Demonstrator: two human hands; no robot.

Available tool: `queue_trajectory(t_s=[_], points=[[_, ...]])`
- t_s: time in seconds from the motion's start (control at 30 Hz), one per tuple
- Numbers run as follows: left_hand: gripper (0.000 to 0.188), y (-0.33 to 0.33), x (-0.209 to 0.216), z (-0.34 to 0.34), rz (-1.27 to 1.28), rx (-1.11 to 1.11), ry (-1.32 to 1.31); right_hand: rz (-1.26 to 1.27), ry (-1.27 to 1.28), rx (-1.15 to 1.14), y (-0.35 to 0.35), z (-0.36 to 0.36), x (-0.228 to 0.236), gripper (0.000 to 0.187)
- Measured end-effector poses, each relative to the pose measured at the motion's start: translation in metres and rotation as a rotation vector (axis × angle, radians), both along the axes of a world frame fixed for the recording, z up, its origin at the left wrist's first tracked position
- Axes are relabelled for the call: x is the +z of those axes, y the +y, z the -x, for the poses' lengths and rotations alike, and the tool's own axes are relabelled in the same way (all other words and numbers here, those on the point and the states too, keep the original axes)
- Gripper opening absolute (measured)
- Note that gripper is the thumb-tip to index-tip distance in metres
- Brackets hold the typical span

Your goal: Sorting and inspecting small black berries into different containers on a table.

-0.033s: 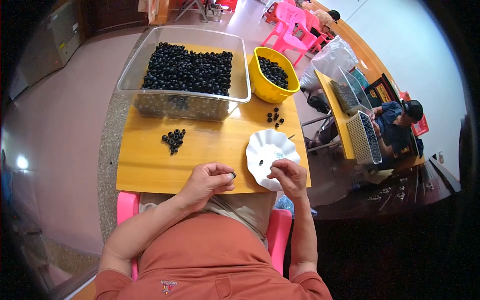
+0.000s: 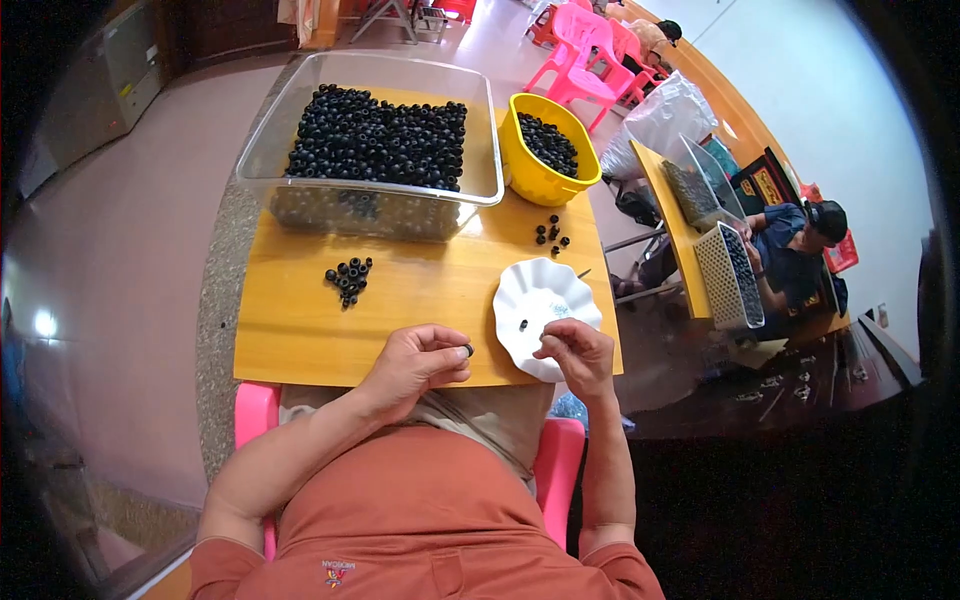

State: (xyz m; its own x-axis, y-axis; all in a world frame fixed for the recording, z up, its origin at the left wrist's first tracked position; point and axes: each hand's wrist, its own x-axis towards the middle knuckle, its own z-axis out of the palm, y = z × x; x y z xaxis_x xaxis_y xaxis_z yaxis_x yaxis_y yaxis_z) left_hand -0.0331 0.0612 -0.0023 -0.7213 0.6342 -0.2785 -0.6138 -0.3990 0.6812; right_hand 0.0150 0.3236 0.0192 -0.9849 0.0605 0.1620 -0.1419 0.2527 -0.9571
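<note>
My left hand (image 2: 418, 362) is closed in a pinch above the table's near edge, with a small black bead (image 2: 469, 350) between thumb and fingertip. Over the near right rim of a white, wavy-edged dish (image 2: 509, 290), my right hand (image 2: 582, 352) is pinched too; what its fingertips hold is too small to make out. One small dark bead (image 2: 523, 325) lies in the dish, beside some tiny pale bits (image 2: 557, 311). A loose cluster of black beads (image 2: 350, 278) rests left of centre on the table. Several more beads (image 2: 552, 232) lie beyond the dish.
At the back of the wooden table (image 2: 420, 280) stands a large clear bin (image 2: 480, 150) of black beads. A yellow tub (image 2: 545, 188) of beads is to its right. Farther right, a person (image 2: 785, 245) sits by a white perforated basket (image 2: 725, 275). Pink chairs (image 2: 585, 50) stand behind.
</note>
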Motion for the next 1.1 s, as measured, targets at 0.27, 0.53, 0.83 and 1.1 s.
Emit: queue_trajectory(t_s=[0.27,0.53,0.83,1.1], points=[[0.018,0.0,0.002,-0.002,-0.004,-0.023,-0.012,-0.087,-0.02,0.15,-0.033,-0.004,0.015,0.003],[0.019,0.0,0.007,-0.003,-0.118,-0.117,0.031,-0.223,0.158,0.234,-0.063,0.0,0.014,0.007],[0.017,-0.002,0.007,-0.004,-0.111,-0.17,0.043,-0.233,0.145,0.197,-0.065,-0.002,0.017,0.007],[0.016,-0.002,0.006,-0.002,-0.123,-0.168,0.038,-0.183,0.085,0.212,-0.064,-0.005,0.011,0.006]])
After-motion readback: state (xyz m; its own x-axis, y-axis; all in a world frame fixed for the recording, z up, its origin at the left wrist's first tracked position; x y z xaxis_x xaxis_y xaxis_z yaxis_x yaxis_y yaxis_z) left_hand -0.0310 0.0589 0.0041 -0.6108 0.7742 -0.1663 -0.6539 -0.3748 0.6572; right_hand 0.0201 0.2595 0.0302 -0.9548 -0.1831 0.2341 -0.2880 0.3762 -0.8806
